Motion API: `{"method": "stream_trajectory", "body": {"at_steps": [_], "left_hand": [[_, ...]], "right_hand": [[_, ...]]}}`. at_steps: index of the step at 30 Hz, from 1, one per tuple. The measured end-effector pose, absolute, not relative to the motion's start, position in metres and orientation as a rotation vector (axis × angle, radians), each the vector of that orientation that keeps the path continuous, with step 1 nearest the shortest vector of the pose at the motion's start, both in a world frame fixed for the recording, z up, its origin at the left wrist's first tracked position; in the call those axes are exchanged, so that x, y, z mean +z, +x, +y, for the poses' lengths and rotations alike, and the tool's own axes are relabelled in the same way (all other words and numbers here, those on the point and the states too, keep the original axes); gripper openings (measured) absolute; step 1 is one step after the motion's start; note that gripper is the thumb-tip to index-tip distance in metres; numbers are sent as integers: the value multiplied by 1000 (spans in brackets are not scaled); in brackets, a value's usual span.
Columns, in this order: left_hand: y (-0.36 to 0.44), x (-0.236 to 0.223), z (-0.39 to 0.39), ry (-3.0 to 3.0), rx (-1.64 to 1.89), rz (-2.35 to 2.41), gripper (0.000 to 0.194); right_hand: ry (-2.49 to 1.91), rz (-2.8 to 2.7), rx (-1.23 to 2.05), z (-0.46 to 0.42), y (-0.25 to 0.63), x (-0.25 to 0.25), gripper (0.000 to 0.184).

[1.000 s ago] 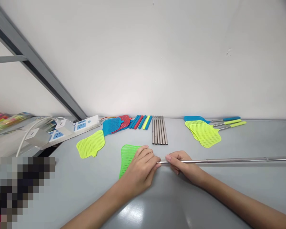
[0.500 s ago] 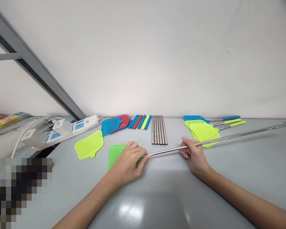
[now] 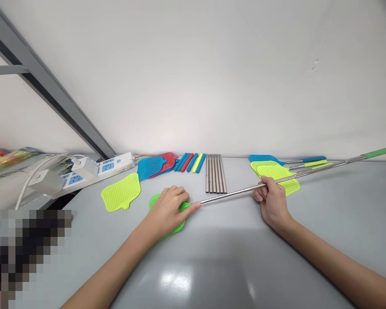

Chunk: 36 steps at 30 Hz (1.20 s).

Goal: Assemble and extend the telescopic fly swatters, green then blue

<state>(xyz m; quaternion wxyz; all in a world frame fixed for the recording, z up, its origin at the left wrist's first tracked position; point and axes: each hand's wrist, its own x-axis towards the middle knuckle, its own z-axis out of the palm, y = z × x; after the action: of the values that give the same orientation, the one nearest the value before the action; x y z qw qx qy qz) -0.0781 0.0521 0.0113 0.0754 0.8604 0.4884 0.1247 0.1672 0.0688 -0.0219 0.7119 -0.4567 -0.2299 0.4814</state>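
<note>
A fly swatter with a bright green mesh head (image 3: 176, 229), a thin telescopic metal rod (image 3: 230, 194) and a green handle (image 3: 381, 151) lies slantwise across my view. My left hand (image 3: 171, 210) is closed over the neck of its head, covering most of the mesh. Further along, the fingers of my right hand (image 3: 273, 201) pinch the extended rod. Just behind that hand are finished-looking swatters: a blue one (image 3: 265, 158) and yellow ones (image 3: 272, 171), with short metal shafts and coloured handles.
Six or so, several metal tubes (image 3: 216, 174) lie in a row near the wall. Left of them are coloured handles (image 3: 188, 163), then blue (image 3: 150, 167), red (image 3: 171, 159) and yellow (image 3: 120, 192) swatter heads. A power strip (image 3: 116, 164) with plugged-in adapters stands on the grey table (image 3: 218, 266).
The green handle has come further into view from the right, and the rod's visible length is shorter. My right hand has shifted right and slightly up; my left hand still grips the head end.
</note>
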Motion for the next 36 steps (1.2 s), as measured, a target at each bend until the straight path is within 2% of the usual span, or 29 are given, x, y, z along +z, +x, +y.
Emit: {"method": "stream_trajectory", "body": {"at_steps": [13, 28, 36], "left_hand": [[-79, 8, 54, 2623, 436, 1507, 37], [-76, 8, 51, 2673, 524, 1347, 22], [-74, 5, 49, 2598, 429, 1303, 26]], "right_hand": [[-987, -521, 1075, 67, 164, -22, 41], [-991, -522, 1083, 66, 163, -24, 38], [-1010, -680, 1105, 63, 161, -26, 42]]}}
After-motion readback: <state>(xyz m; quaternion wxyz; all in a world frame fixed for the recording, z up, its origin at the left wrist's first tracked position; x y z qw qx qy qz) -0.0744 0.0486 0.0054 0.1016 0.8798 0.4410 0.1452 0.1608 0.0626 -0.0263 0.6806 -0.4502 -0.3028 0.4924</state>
